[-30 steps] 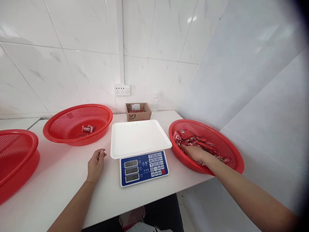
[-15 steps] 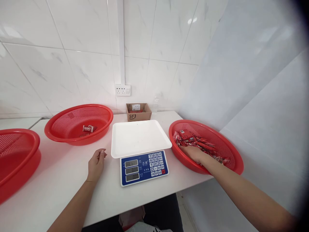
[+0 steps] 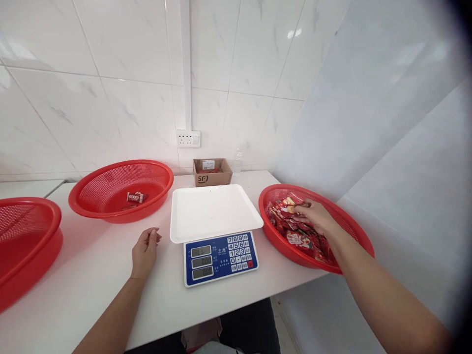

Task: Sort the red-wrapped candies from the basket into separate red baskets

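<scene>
My right hand (image 3: 316,217) is inside the red mesh basket (image 3: 353,231) at the right, fingers curled over a heap of small red packets (image 3: 293,231). I cannot see whether it holds one. My left hand (image 3: 144,250) rests on the white table (image 3: 92,275) left of the scale, fingers loosely curled with nothing in them. The electronic scale (image 3: 217,255) stands between my hands, blue keypad toward me; its white pan (image 3: 214,210) is bare.
A second red basket (image 3: 92,201) at the back left holds a few red packets (image 3: 135,197). A third red basket (image 3: 33,231) sits at the far left edge. A small cardboard box (image 3: 212,171) stands against the tiled wall under a socket (image 3: 188,138).
My right hand has lifted from the near part of the packet heap and shifted toward the basket's middle, stirring the packets. The left hand has stayed in place.
</scene>
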